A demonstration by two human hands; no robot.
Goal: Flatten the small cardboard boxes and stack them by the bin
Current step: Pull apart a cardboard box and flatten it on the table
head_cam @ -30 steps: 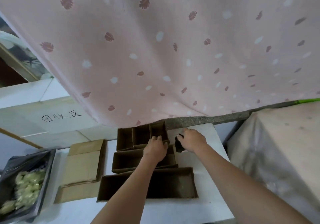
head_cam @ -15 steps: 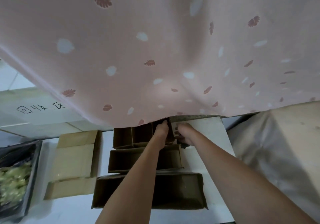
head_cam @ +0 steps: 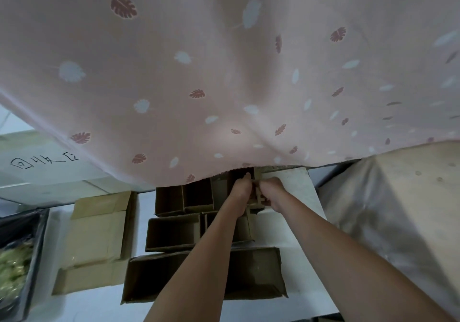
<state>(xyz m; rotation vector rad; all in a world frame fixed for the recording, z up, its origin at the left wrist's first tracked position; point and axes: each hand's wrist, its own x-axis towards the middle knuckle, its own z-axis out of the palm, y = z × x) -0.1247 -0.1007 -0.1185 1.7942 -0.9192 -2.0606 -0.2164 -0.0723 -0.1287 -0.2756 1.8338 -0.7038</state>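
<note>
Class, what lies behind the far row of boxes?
A pink curtain hangs over the far boxes, where both hands hold one. Whatever is behind the curtain is covered.

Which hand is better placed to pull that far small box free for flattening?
Probably the right hand: it grips the far small box's outer right wall with bare table beside it. The left hand sits inside, hemmed by neighbouring boxes.
</note>
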